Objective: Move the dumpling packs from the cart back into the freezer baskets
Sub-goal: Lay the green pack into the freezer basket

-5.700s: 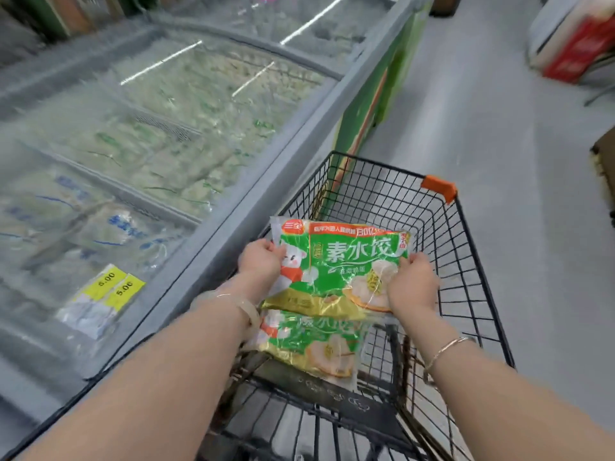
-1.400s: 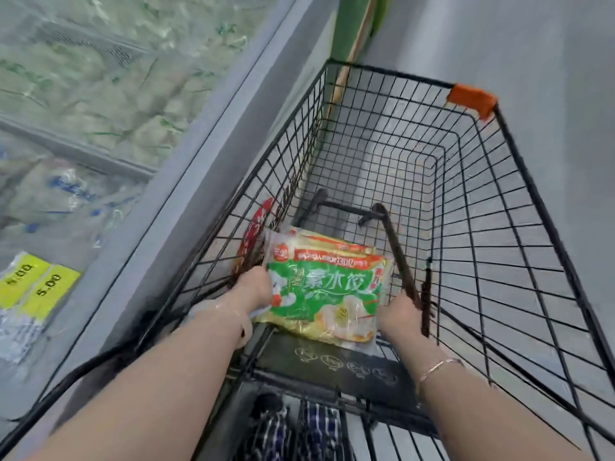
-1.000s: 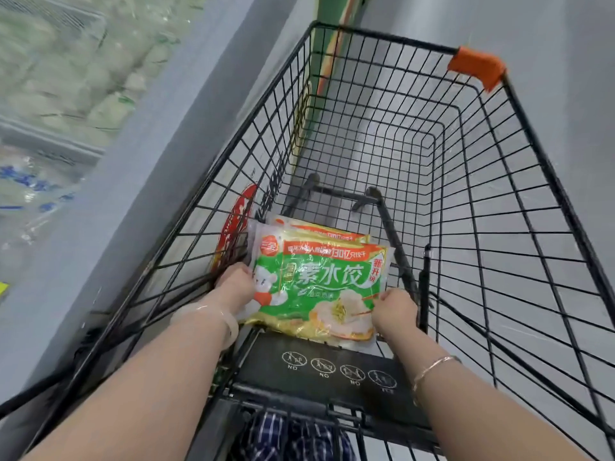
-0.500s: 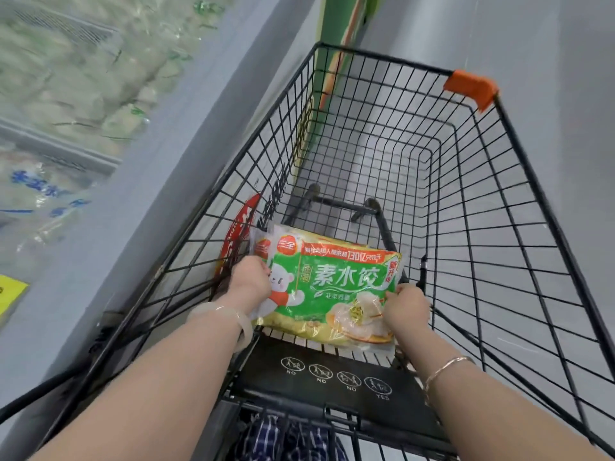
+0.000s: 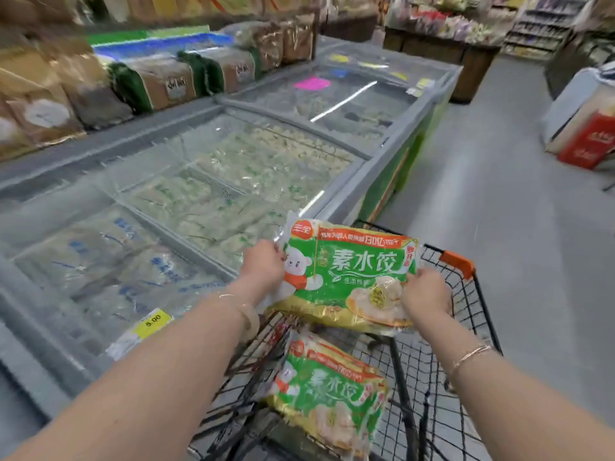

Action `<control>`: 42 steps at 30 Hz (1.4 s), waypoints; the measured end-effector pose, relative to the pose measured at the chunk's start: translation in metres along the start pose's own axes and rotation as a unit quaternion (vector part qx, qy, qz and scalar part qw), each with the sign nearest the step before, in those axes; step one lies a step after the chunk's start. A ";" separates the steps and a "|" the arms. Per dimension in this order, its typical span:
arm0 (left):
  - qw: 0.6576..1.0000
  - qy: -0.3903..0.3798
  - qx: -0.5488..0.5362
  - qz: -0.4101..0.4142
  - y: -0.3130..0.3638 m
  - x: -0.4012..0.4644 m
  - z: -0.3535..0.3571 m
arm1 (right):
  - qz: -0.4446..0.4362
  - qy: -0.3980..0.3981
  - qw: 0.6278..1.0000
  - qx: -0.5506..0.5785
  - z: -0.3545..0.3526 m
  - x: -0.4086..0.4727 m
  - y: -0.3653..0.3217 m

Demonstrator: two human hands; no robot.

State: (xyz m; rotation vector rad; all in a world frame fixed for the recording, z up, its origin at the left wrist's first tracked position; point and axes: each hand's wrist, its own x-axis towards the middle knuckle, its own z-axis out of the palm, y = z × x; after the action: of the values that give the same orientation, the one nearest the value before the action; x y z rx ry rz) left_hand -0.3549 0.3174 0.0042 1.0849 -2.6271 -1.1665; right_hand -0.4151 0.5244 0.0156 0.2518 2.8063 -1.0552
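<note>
A green and gold dumpling pack is held up above the black wire cart. My left hand grips its left edge and my right hand grips its right lower corner. Below it, more packs of the same kind lie stacked in the cart's near end. The chest freezer runs along the left of the cart, with frosted glass lids over baskets of pale green packs.
Yellow price tags sit on the freezer's near lid. Brown bagged goods line the shelf behind the freezer. A red and white display stands at the right across the grey aisle floor. The cart has an orange corner cap.
Both hands have lifted the top pack out of the cart's bottom to above its rim. My view has risen from the cart to the freezer and aisle.
</note>
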 end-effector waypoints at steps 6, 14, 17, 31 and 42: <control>0.993 0.100 -0.046 -0.041 -0.030 -0.024 -0.110 | -0.114 -0.049 0.992 0.016 0.004 -0.057 -0.092; 0.962 0.234 -0.059 -0.129 -0.162 -0.090 -0.261 | -0.231 -0.156 0.960 0.007 0.096 -0.187 -0.197; 0.944 0.271 -0.067 -0.178 -0.221 -0.124 -0.308 | -0.255 -0.199 0.946 -0.006 0.140 -0.246 -0.226; 0.891 0.267 -0.048 -0.365 -0.465 -0.247 -0.366 | -0.355 -0.325 0.870 -0.107 0.305 -0.455 -0.237; 0.862 0.101 -0.030 -0.497 -0.552 -0.259 -0.249 | -0.342 -0.371 0.801 -0.322 0.412 -0.457 -0.146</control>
State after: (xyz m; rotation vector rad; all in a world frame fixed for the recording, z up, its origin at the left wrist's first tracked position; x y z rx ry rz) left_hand 0.2387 0.0694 -0.1359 2.5054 -1.7879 -1.0928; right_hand 0.0285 0.0933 -0.1151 -1.0652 2.2825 -0.0916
